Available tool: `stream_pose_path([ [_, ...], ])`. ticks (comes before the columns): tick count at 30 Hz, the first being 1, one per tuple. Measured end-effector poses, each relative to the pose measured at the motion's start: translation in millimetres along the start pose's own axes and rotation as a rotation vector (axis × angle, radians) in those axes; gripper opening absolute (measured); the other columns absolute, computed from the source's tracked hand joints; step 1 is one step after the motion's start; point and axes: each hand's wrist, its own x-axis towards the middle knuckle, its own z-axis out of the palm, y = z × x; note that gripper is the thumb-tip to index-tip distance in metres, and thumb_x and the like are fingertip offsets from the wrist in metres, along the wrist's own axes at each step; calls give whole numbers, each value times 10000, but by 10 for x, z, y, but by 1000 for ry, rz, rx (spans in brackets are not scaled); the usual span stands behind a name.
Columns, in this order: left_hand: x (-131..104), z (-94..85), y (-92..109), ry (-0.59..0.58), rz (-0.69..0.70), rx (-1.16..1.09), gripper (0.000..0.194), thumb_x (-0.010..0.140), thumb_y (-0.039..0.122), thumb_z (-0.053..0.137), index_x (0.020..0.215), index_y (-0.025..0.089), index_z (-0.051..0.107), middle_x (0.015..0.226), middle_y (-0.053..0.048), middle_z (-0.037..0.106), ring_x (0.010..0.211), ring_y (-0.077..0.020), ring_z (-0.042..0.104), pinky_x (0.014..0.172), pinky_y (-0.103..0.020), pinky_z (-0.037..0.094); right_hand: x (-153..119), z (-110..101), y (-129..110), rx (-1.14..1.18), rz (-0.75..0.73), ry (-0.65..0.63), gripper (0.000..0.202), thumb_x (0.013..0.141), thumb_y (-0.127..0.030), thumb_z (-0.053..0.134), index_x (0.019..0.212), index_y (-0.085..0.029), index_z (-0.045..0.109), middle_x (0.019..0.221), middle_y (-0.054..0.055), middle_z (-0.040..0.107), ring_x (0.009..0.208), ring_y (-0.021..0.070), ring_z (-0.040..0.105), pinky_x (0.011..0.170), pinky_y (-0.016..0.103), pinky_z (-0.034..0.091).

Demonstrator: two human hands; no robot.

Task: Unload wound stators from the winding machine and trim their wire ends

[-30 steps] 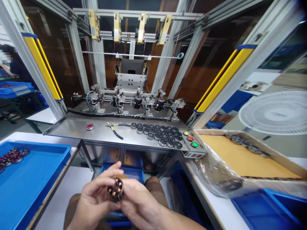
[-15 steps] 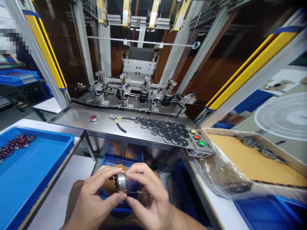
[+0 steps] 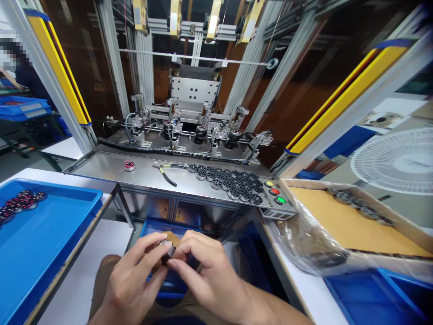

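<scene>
A small metal ring part [image 3: 168, 251] is held low in the centre, over my lap, largely covered by fingers. My left hand [image 3: 135, 275] grips it from the left, thumb below and fingers on top. Against its right side, my right hand [image 3: 206, 271] has thumb and forefinger pinched together; what they pinch is too small to make out. Ahead on the steel bench [image 3: 108, 169] lie a red-and-silver wound part [image 3: 129, 166], pliers with green-black handles [image 3: 167, 175] and a cluster of black ring parts [image 3: 228, 181].
A blue tray [image 3: 64, 225] with dark red parts is at the left. On the right are push buttons [image 3: 274, 192], a plastic-lined carton [image 3: 352, 221] and a fan [image 3: 399, 160]. A machine with several fixtures [image 3: 201, 134] stands behind the bench. A person is partly visible far left.
The ring part has turned and tilted between my hands and is now more covered. My right fingers have closed in against it. The whole view has shifted slightly.
</scene>
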Motion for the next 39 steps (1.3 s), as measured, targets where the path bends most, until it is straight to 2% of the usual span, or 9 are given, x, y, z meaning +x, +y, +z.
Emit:
stream_pose_path([
  [4,-18,-60,-15,-38,42,-19,355,803,38,675,1110,215,700,1104,-73,771,988,-173,748,972,-209,539,88,-109,-52,-18,-34,-130,144,922,-163,549,779,-181,552,731,15,593,678,123,531,639,245,437],
  [9,-92,-189,-58,-131,-43,-179,445,791,99,724,1198,261,645,1151,-44,764,1023,-194,742,946,-245,573,231,-437,-18,-123,-54,-348,179,968,-188,535,790,-179,557,788,30,616,722,131,554,678,254,459],
  [13,-153,-196,-76,-122,-31,-130,471,778,86,736,1207,258,643,1190,-62,745,1038,-206,734,947,-268,575,236,-524,-63,-178,-196,-206,132,966,-306,591,953,-174,600,869,63,656,797,159,595,706,282,493],
  [16,-153,-161,-64,-96,-24,-56,444,797,82,711,1207,246,656,1197,-66,739,1046,-195,728,959,-252,561,184,-408,-156,-242,-375,-203,312,931,-438,624,1056,-154,591,914,102,689,823,186,611,725,318,508],
  [22,-112,-173,-32,-112,-63,-110,406,795,101,724,1165,256,664,1173,-36,745,1030,-166,728,963,-215,548,159,-288,-95,-467,-452,-276,203,976,-121,455,852,-143,614,767,69,647,685,170,520,606,315,417],
  [25,-118,-194,-40,-120,-177,-154,387,789,151,756,1141,287,668,1132,-10,758,1014,-166,731,943,-222,561,142,-403,-73,-435,-412,-196,129,962,-115,503,913,-146,618,796,70,661,712,165,553,642,310,466],
  [29,-108,-181,-25,-108,-288,-170,358,784,197,768,1121,293,694,1098,-19,768,998,-197,737,888,-253,590,83,-477,-136,-479,-559,-130,183,935,-331,625,1021,-173,653,963,142,720,977,253,654,830,401,554],
  [33,-83,-157,22,-109,-378,-280,339,770,199,771,1091,296,725,1071,-26,776,962,-200,745,780,-214,610,46,-384,-79,-586,-659,-133,172,935,-175,526,1020,-173,676,1077,137,747,1192,263,616,937,405,530],
  [39,-149,-147,-27,-128,-589,-577,353,722,193,815,1058,282,757,1081,-57,777,972,-231,752,797,-234,621,50,-290,20,-498,-643,-118,236,948,-107,453,974,-102,688,1081,161,732,1204,260,579,951,404,524],
])
